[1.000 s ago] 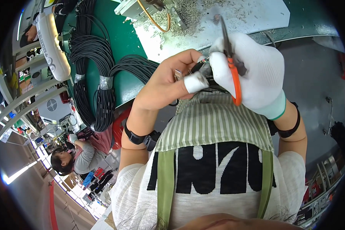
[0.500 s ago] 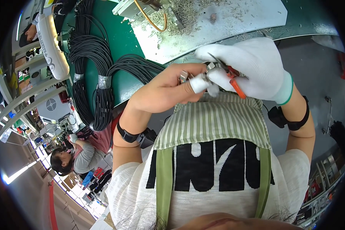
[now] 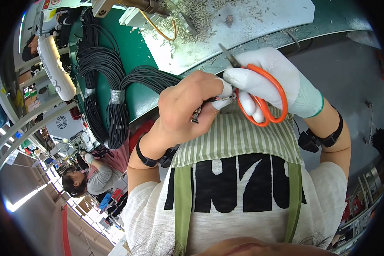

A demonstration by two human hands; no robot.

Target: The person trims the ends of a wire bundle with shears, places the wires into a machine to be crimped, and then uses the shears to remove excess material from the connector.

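Observation:
In front of my striped apron, my two hands meet. My right hand [image 3: 269, 72], in a white knitted glove, is closed round orange-handled scissors [image 3: 281, 96]; their dark blades stick out past the fingers, toward the bench. My left hand [image 3: 185, 104] is bare but for white coverings on the thumb and a fingertip. Its fingers are closed on small metal connectors [image 3: 196, 114], partly hidden in the palm, and a piece at the pinch meets the right fingertips. Bundles of black cables [image 3: 147, 78] lie on the bench just beyond my left hand.
A green bench [image 3: 143, 100] carries a white sheet [image 3: 260, 27] strewn with many small metal bits. A machine head with a yellow tube [image 3: 170, 38] stands at its far side. A white lamp [image 3: 55, 64] hangs at the left. Farther left another person [image 3: 94, 175] sits at work.
The scissors have turned in my right hand, so their orange loops and blades now show. My left hand has rotated, its back now up, and the fingertips still meet the right hand.

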